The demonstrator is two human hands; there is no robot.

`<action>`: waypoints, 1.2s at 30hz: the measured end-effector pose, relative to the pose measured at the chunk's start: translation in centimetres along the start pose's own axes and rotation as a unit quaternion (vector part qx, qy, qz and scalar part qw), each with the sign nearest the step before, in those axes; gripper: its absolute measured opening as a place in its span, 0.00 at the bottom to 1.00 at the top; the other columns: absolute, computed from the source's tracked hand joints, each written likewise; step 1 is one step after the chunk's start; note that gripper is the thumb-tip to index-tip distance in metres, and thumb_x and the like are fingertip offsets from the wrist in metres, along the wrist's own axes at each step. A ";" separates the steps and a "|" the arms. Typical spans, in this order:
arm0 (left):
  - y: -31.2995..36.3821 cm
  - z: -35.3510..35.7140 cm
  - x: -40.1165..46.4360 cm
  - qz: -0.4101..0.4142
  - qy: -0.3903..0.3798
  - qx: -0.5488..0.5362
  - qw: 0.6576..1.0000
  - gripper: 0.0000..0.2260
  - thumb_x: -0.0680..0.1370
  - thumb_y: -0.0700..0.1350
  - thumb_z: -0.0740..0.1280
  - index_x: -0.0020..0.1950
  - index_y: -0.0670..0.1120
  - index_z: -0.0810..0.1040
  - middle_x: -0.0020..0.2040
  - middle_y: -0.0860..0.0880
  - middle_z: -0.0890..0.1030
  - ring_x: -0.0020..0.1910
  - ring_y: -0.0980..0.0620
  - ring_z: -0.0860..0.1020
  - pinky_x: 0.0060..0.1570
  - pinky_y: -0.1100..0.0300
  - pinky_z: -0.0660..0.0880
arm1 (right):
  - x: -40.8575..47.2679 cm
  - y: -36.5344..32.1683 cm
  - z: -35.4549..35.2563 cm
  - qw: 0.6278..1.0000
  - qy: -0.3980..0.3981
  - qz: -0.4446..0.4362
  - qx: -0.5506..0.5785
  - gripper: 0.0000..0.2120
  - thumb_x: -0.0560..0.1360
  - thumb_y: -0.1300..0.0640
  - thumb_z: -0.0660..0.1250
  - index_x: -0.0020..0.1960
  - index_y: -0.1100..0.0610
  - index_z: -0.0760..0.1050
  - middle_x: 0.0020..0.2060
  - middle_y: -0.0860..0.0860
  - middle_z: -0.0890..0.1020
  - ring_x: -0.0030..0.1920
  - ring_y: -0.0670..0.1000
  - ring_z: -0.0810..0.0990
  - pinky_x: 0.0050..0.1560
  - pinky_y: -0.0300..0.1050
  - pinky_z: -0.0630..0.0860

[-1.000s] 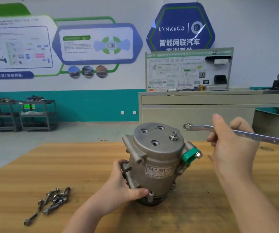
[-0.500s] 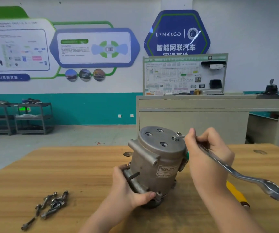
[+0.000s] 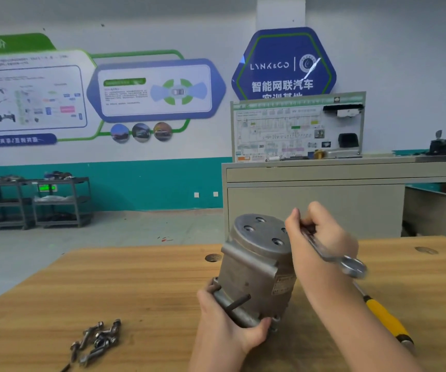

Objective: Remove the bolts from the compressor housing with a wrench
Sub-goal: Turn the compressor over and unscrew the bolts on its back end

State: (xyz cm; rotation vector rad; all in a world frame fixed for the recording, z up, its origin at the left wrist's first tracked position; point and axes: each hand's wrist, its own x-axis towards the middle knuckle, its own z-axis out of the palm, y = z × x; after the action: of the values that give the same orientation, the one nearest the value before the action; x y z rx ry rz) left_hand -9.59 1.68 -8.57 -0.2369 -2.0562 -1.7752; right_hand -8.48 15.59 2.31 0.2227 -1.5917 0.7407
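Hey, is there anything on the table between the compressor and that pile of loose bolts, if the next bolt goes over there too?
Nothing visible. The wooden table shows only bare surface between the compressor housing and the loose bolts at its front left. The left hand grips the housing's base on that side.

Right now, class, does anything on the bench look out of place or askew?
Only small things: the compressor housing sits tilted, steadied by the left hand. Removed bolts lie in a loose pile on the table. No visible damage or spills.
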 end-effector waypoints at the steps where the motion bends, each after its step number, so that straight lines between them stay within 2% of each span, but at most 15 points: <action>1: 0.0 0.1 0.0 -0.003 0.004 -0.001 1.000 0.50 0.43 0.58 0.73 0.60 0.48 0.56 0.57 0.53 0.68 0.52 0.62 0.71 0.51 0.77 0.65 | 0.2 -0.5 0.0 0.999 -0.026 -0.009 -0.034 0.25 0.72 0.62 0.67 0.31 0.48 0.52 0.20 0.46 0.57 0.22 0.45 0.62 0.23 0.33 0.56; 2: -0.1 0.1 0.0 -0.006 0.007 0.000 1.000 0.50 0.43 0.57 0.74 0.59 0.48 0.56 0.57 0.53 0.68 0.52 0.61 0.71 0.52 0.74 0.65 | 0.6 -1.0 0.0 0.997 -0.046 0.009 -0.064 0.27 0.71 0.63 0.68 0.30 0.48 0.51 0.20 0.46 0.56 0.20 0.45 0.59 0.21 0.37 0.54; 5: -0.5 0.2 0.3 -0.021 0.014 -0.003 1.000 0.47 0.47 0.48 0.79 0.58 0.49 0.56 0.54 0.55 0.66 0.52 0.59 0.70 0.55 0.68 0.64 | 1.3 -2.6 0.5 0.987 -0.072 0.087 -0.114 0.28 0.68 0.65 0.70 0.29 0.49 0.51 0.19 0.45 0.55 0.20 0.44 0.55 0.26 0.34 0.48; 8: -0.8 0.0 0.5 -0.019 -0.009 -0.003 1.000 0.45 0.52 0.43 0.82 0.58 0.49 0.57 0.53 0.57 0.68 0.53 0.57 0.71 0.54 0.66 0.66 | 0.3 -3.3 0.5 0.985 -0.081 0.070 -0.132 0.28 0.67 0.66 0.70 0.29 0.48 0.51 0.20 0.44 0.56 0.21 0.40 0.54 0.25 0.34 0.46; 11: -1.1 -1.5 0.7 -0.007 -0.063 -0.026 0.998 0.41 0.51 0.46 0.80 0.57 0.50 0.60 0.56 0.53 0.72 0.52 0.62 0.75 0.50 0.71 0.72 | -1.2 -1.9 -0.2 0.989 -0.013 0.149 0.019 0.24 0.74 0.62 0.68 0.29 0.50 0.57 0.20 0.47 0.64 0.22 0.43 0.65 0.22 0.33 0.57; 13: -1.0 -3.0 1.0 0.000 -0.098 -0.022 0.995 0.40 0.50 0.52 0.80 0.56 0.52 0.63 0.58 0.53 0.74 0.55 0.62 0.76 0.56 0.68 0.72 | -1.7 -0.6 -1.2 0.959 0.034 0.220 0.175 0.20 0.74 0.64 0.69 0.29 0.54 0.63 0.21 0.45 0.68 0.24 0.42 0.66 0.24 0.32 0.60; 17: -1.2 -5.8 1.7 0.003 -0.149 -0.009 0.989 0.41 0.51 0.60 0.79 0.60 0.58 0.65 0.60 0.62 0.74 0.61 0.67 0.72 0.59 0.69 0.67 | -0.6 0.9 -3.2 0.917 -0.052 0.314 0.239 0.14 0.72 0.59 0.72 0.32 0.58 0.72 0.23 0.45 0.73 0.26 0.40 0.70 0.29 0.31 0.67; 19: -1.2 -6.6 1.9 -0.001 -0.162 -0.007 0.987 0.43 0.52 0.62 0.79 0.63 0.61 0.64 0.61 0.66 0.72 0.61 0.70 0.69 0.62 0.63 0.67 | 0.7 1.7 -3.4 0.836 -0.132 0.425 0.320 0.11 0.67 0.55 0.74 0.32 0.55 0.74 0.23 0.45 0.74 0.28 0.43 0.71 0.33 0.37 0.67; 21: -1.3 -6.9 2.0 -0.015 -0.174 -0.023 0.984 0.45 0.52 0.63 0.80 0.64 0.62 0.62 0.60 0.68 0.71 0.60 0.73 0.68 0.63 0.61 0.67 | 2.4 2.3 -2.7 0.707 -0.207 0.539 0.409 0.08 0.63 0.53 0.73 0.32 0.52 0.74 0.22 0.45 0.71 0.25 0.44 0.68 0.29 0.39 0.62; 22: -1.4 -7.0 2.0 -0.019 -0.178 -0.030 0.983 0.45 0.51 0.64 0.80 0.64 0.62 0.63 0.59 0.70 0.71 0.59 0.74 0.68 0.62 0.63 0.68 | 3.2 2.5 -2.0 0.673 -0.242 0.558 0.421 0.07 0.63 0.53 0.72 0.33 0.52 0.74 0.21 0.45 0.69 0.23 0.44 0.66 0.26 0.38 0.61; 23: -1.6 -7.0 2.1 -0.020 -0.179 -0.035 0.983 0.45 0.50 0.65 0.80 0.63 0.62 0.64 0.58 0.72 0.72 0.58 0.76 0.69 0.59 0.65 0.68 | 4.0 2.7 -1.3 0.663 -0.273 0.559 0.416 0.07 0.63 0.53 0.71 0.34 0.53 0.73 0.20 0.44 0.68 0.22 0.43 0.65 0.24 0.36 0.59; 26: -1.9 -7.1 2.2 -0.021 -0.185 -0.035 0.982 0.44 0.50 0.64 0.82 0.62 0.62 0.66 0.55 0.73 0.76 0.59 0.74 0.72 0.59 0.64 0.70 | 6.3 2.7 1.0 0.673 -0.344 0.549 0.357 0.07 0.69 0.57 0.70 0.38 0.54 0.73 0.19 0.44 0.65 0.19 0.42 0.61 0.20 0.33 0.55; 31: -1.8 -7.2 2.2 -0.029 -0.180 -0.022 0.983 0.47 0.51 0.63 0.83 0.65 0.59 0.66 0.62 0.62 0.77 0.63 0.65 0.74 0.68 0.54 0.69 | 8.9 1.9 2.7 0.712 -0.452 0.504 0.185 0.10 0.73 0.53 0.71 0.38 0.56 0.76 0.19 0.46 0.65 0.19 0.43 0.60 0.20 0.34 0.56; 33: -1.7 -7.2 2.2 -0.031 -0.181 -0.021 0.983 0.47 0.51 0.62 0.83 0.65 0.59 0.66 0.63 0.60 0.77 0.63 0.63 0.74 0.68 0.53 0.70 | 9.1 1.5 2.8 0.735 -0.453 0.472 0.178 0.14 0.76 0.48 0.68 0.36 0.55 0.73 0.19 0.46 0.65 0.20 0.44 0.60 0.21 0.35 0.56; 36: -1.4 -7.3 2.0 -0.024 -0.177 -0.013 0.984 0.47 0.51 0.63 0.82 0.66 0.57 0.66 0.62 0.59 0.78 0.63 0.62 0.75 0.67 0.53 0.70 | 9.6 0.8 2.7 0.775 -0.375 0.445 0.247 0.16 0.79 0.49 0.63 0.36 0.56 0.69 0.18 0.47 0.64 0.19 0.45 0.59 0.22 0.36 0.55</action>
State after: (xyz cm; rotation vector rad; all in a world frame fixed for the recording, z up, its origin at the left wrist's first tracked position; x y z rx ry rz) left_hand -10.53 -5.99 -8.29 -0.5504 -2.2952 -1.9000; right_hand -12.79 17.27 11.16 0.1314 -2.2392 2.0208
